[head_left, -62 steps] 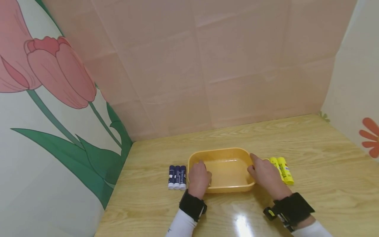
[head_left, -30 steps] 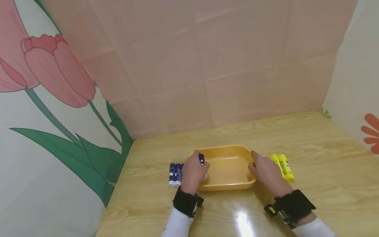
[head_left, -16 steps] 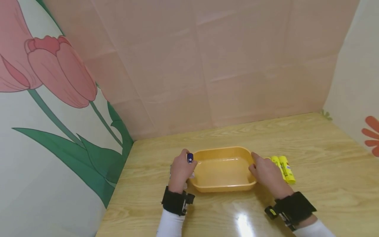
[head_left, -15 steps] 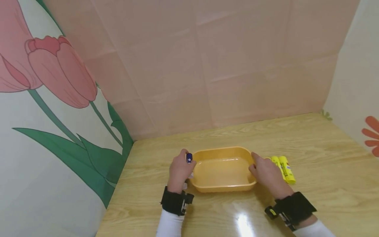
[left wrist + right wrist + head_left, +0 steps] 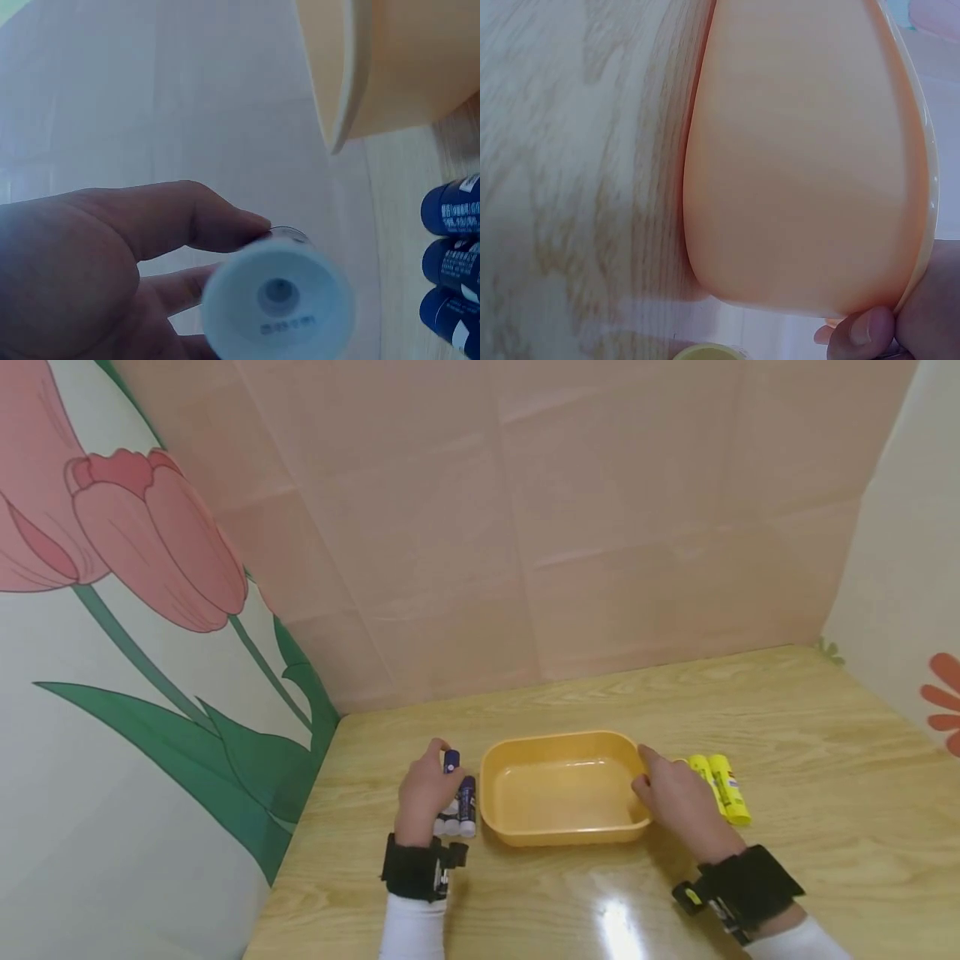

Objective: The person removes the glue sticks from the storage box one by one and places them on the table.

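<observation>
My left hand (image 5: pixel 433 779) grips a blue glue stick (image 5: pixel 451 762) just left of the orange tray (image 5: pixel 491 806), above a row of blue glue sticks (image 5: pixel 467 802) lying on the table. In the left wrist view the held stick's white base (image 5: pixel 277 307) faces the camera, my fingers (image 5: pixel 187 221) curl round it, and three blue sticks (image 5: pixel 454 259) lie at the right below the tray's rim (image 5: pixel 349 82). My right hand (image 5: pixel 660 789) holds the tray's right rim; the right wrist view shows a fingertip (image 5: pixel 864 328) under the tray's outer wall (image 5: pixel 802 165).
Two yellow glue sticks (image 5: pixel 722 789) lie side by side right of the tray, behind my right hand. The tray's inside shows nothing in it. The wooden table (image 5: pixel 787 718) meets pink and flowered walls at the back and left.
My left hand has carried the blue glue stick leftward, from over the tray's left rim to above the row of blue sticks. The right hand and tray stayed put.
</observation>
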